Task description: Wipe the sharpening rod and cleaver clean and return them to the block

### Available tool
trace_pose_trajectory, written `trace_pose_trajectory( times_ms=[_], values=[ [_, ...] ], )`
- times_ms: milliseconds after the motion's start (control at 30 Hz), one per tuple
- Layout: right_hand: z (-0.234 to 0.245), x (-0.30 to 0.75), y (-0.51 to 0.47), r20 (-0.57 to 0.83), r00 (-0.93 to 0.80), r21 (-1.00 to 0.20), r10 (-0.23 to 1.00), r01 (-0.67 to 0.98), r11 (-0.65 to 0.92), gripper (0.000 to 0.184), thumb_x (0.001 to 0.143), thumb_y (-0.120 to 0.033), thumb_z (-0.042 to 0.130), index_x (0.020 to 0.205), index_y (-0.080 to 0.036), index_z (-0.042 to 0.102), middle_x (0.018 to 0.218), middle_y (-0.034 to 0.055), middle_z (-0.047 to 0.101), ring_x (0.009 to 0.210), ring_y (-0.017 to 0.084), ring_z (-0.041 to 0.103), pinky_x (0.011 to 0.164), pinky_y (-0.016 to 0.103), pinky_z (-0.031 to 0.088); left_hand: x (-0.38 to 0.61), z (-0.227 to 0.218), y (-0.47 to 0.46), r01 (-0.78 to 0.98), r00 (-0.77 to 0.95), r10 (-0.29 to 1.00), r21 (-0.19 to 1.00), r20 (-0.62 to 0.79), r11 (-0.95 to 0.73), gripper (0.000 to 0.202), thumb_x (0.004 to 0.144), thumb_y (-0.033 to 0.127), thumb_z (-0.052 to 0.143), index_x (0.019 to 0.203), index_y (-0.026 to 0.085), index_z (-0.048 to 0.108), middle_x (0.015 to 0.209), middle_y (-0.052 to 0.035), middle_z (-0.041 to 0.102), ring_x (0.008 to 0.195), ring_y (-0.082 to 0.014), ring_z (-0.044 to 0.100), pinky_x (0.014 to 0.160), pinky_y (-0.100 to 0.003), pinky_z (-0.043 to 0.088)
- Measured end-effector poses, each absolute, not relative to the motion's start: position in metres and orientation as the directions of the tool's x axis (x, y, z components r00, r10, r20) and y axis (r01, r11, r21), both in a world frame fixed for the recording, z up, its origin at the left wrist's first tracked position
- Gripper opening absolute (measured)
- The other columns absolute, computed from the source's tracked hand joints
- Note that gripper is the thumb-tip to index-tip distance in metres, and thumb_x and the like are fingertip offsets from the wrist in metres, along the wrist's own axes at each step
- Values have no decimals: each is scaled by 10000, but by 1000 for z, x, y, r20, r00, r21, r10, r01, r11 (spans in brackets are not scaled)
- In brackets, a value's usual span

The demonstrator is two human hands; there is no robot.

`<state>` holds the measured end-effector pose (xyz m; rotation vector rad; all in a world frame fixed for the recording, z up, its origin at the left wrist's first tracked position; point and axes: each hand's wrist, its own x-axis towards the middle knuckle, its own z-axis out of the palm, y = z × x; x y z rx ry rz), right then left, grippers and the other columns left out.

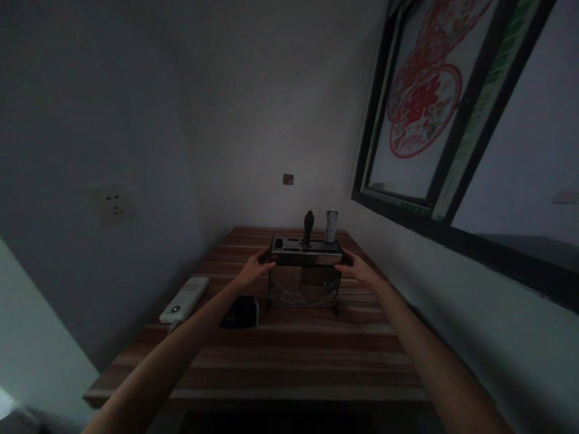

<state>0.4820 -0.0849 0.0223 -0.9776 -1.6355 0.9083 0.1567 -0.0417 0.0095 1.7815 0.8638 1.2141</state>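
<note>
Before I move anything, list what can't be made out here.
In the head view:
Far fingertips of the left hand and right hand: hidden behind the dark-topped holder's ends.
Black item: its left side is covered by the left forearm.
White device's cable: its run disappears behind the left forearm.
Small wall patch: too small and dim to identify.
Framed panel: cut off by the top and right edges.
</note>
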Motion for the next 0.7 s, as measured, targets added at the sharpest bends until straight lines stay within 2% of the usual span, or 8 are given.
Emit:
trace_pose_trajectory(
  times_ms=[233,367,467,567,633,700],
  values=[
    [22,481,-88,356,-174,-901,918,198,387,697,588,-316,727,1224,-202,465,1231,65,528,1114,215,495,989,393,342,155,6,-38,106,328,854,883,403,-457,715,575,426,679,1178,94,484,1202,-145,540,1097,-278,505,965,-416,361],
    [18,482,-89,350,-153,-906,924,193,376,674,601,-332,718,1216,-209,473,1232,60,528,1121,215,489,990,395,340,158,7,-44,71,343,856,898,387,-435,763,579,470,667,1224,131,440,1263,-137,486,1126,-274,480,973,-408,353],
    [14,482,-90,326,-173,-921,930,163,353,664,598,-363,716,1202,-215,482,1234,63,524,1113,227,496,969,413,361,157,8,-52,49,394,819,880,418,-472,814,596,501,646,1277,149,373,1339,-130,396,1208,-261,394,1012,-378,308],
    [10,482,-94,386,-166,-905,907,121,407,712,583,-405,719,1220,-225,456,1274,69,484,1137,227,472,970,404,356,148,8,-59,104,378,815,855,439,-509,776,673,542,556,1306,157,325,1385,-115,324,1270,-224,300,1042,-345,255],
    [8,483,-102,471,-86,-870,878,123,478,692,602,-428,700,1218,-231,453,1282,69,473,1154,217,452,977,384,346,136,5,-64,175,328,840,846,432,-503,654,758,531,447,1294,170,346,1369,-97,357,1263,-193,318,1045,-335,240],
    [6,482,-115,546,110,-833,830,172,526,575,659,-442,649,1168,-225,493,1228,74,516,1117,212,479,953,378,364,119,-1,-68,272,282,872,839,399,-472,536,805,489,385,1237,174,424,1305,-85,448,1215,-179,388,1033,-335,256]
  ],
)
